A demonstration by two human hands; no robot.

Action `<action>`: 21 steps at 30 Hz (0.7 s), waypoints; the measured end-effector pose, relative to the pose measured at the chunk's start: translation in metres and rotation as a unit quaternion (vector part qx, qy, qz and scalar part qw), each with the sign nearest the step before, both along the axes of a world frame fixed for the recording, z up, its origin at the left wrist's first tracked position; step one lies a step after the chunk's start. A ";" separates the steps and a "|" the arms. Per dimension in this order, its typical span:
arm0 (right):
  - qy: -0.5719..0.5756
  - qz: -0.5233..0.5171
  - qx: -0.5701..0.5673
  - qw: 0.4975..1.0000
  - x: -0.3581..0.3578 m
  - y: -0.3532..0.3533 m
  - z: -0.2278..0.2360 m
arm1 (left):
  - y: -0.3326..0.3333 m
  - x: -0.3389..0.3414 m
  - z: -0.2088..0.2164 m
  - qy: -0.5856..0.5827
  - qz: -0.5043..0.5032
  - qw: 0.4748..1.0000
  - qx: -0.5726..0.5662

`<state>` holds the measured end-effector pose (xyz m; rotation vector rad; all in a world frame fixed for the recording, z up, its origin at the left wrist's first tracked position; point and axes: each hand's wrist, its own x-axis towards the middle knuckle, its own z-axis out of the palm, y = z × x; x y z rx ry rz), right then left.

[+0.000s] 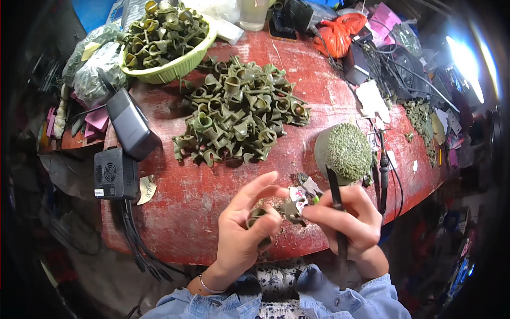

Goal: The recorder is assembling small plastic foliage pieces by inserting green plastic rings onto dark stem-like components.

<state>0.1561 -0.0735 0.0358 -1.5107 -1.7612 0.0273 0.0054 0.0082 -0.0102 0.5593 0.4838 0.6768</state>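
As the red counter (175,234) runs from left to right, a bunched clear plastic bag (98,74) sits at its far-left edge, with a grey-and-black box (133,125) nearer the wearer. Just beside that box: a small black fan-vented case (114,173), dark cables (133,234) running down from it, and a torn paper scrap (147,190) at its right. Behind stands a pale green basket (164,76), heaped with olive-green parts (164,32). A loose pile of similar curved pieces (239,111) covers mid-counter. Of the two hands, the left hand (241,223) is partly curled around an olive-green curved piece (257,217), index finger stretched toward the right. Between the hands is a small olive-green part (292,211) near the right fingertips — whether pinched or merely touched, cannot tell. The right hand (350,220) grips a long dark tool (336,194), held near upright. Just beyond it stands a round block (348,151) with a rough, speckled green top. Further right — a black-handled corded tool (383,178); behind, an orange-red bag (340,34).
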 end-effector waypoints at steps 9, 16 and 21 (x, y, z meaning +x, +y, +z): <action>0.191 -0.058 -0.009 0.980 -0.006 -0.026 -0.011 | -0.002 0.002 -0.006 0.041 -0.122 0.971 0.201; 0.386 0.056 0.003 0.921 -0.011 -0.039 -0.021 | -0.006 0.010 0.001 0.021 -0.095 0.973 0.209; 0.381 0.054 0.039 0.922 -0.017 -0.033 -0.034 | -0.010 0.012 0.002 0.066 -0.043 0.984 0.160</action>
